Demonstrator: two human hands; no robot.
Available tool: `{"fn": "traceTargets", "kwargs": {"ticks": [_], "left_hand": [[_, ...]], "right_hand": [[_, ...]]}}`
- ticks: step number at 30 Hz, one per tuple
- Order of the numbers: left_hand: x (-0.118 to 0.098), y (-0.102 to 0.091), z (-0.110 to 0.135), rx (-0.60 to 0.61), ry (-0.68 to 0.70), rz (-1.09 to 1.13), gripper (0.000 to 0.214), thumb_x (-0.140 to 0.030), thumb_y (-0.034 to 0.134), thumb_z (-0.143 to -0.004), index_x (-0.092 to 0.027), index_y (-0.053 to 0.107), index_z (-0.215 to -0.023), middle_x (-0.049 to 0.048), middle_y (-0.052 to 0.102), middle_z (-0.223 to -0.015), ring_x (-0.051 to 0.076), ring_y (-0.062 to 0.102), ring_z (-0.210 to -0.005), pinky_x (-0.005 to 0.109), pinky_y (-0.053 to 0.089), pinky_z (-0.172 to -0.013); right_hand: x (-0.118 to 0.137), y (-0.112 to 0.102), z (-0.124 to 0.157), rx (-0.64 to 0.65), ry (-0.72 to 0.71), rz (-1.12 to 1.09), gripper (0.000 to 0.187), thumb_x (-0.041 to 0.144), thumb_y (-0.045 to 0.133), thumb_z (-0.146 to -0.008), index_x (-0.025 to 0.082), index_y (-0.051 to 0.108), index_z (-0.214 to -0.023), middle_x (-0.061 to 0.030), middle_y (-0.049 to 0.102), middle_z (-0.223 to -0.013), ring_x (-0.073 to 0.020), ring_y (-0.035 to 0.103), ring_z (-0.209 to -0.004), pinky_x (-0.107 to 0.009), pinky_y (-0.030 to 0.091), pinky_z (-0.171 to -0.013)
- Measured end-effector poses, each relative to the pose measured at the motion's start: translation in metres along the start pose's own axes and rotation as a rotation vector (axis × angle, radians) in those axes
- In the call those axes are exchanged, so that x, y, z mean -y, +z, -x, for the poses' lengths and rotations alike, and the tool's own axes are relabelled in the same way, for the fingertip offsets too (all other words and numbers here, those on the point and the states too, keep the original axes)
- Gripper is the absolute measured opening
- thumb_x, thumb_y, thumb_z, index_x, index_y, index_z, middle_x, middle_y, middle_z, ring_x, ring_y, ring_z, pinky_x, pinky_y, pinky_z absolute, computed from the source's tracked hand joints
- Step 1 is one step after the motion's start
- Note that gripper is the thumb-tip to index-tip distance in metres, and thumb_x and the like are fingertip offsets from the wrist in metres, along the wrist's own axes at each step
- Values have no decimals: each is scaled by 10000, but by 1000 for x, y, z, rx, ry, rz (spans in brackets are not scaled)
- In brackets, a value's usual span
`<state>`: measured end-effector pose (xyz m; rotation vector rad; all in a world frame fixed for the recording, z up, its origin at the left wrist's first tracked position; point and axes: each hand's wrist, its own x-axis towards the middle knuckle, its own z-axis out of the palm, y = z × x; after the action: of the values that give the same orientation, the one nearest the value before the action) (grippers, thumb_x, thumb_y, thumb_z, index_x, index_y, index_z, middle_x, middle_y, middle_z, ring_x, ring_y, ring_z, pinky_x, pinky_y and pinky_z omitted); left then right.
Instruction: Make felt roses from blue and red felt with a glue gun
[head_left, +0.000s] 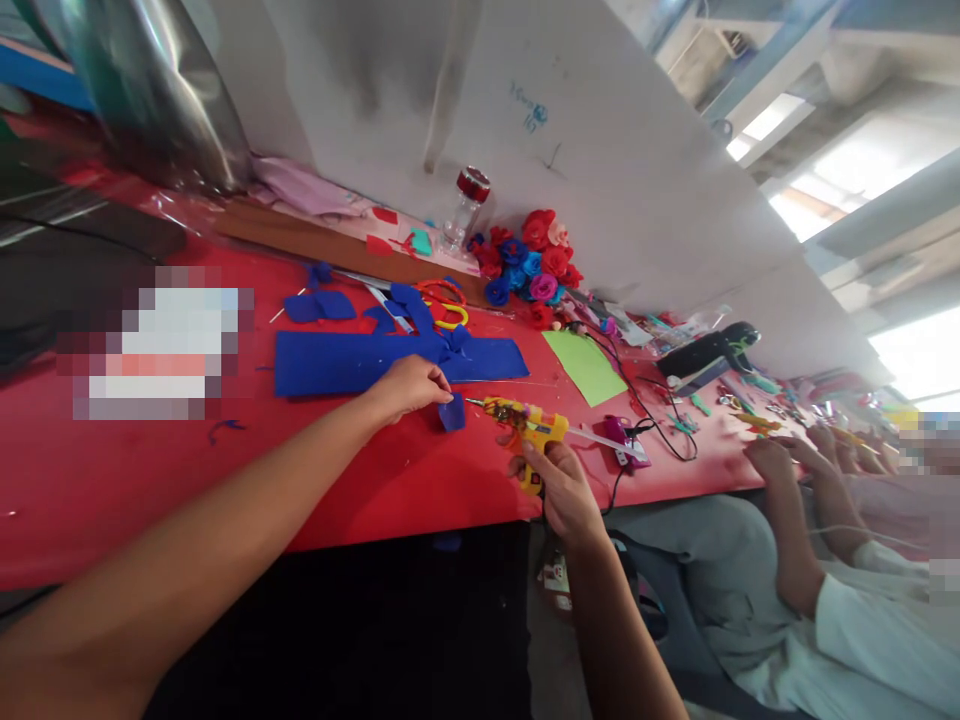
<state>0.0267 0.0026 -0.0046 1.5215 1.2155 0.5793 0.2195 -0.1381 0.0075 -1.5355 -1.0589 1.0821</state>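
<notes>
My left hand (409,386) pinches a small blue felt piece (452,412) just above the red table (150,480). My right hand (561,492) is wrapped round the handle of a yellow glue gun (529,425), whose nozzle points left toward the blue piece. Behind my left hand lies a long strip of blue felt (360,362). More blue felt scraps (321,305) sit farther back.
Scissors with red and yellow handles (444,303), a heap of felt flowers (529,262), a clear jar with a red lid (465,208), a green sheet (583,365) and black cables (652,405) lie on the table. Another person's hands (780,455) work at the right.
</notes>
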Motion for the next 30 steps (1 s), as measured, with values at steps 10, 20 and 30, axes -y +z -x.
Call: {"fn": "traceTargets", "kwargs": {"ticks": [10, 20, 30], "left_hand": [[-5, -2, 2, 0, 19, -172, 35, -186, 655, -625, -179, 689, -626, 36, 686, -657, 184, 599, -681, 275, 388, -625], [-7, -4, 2, 50, 44, -281, 108, -181, 629, -652, -179, 724, -703, 50, 713, -708, 184, 617, -707, 270, 399, -648], [-9, -6, 2, 96, 49, -324, 146, -140, 639, -633, -183, 728, -741, 56, 734, -796, 197, 627, -758, 273, 403, -672]], "right_hand": [[0, 3, 7, -53, -179, 695, 267, 429, 515, -834, 181, 574, -913, -19, 630, -713, -170, 565, -646, -264, 391, -604], [5, 12, 4, -64, -180, 889, 284, 456, 465, -830, 188, 559, -832, -16, 592, -624, -158, 520, -551, -252, 325, -526], [9, 8, 4, -58, -146, 914, 317, 467, 452, -838, 181, 575, -899, -37, 629, -672, -183, 563, -606, -267, 359, -571]]}}
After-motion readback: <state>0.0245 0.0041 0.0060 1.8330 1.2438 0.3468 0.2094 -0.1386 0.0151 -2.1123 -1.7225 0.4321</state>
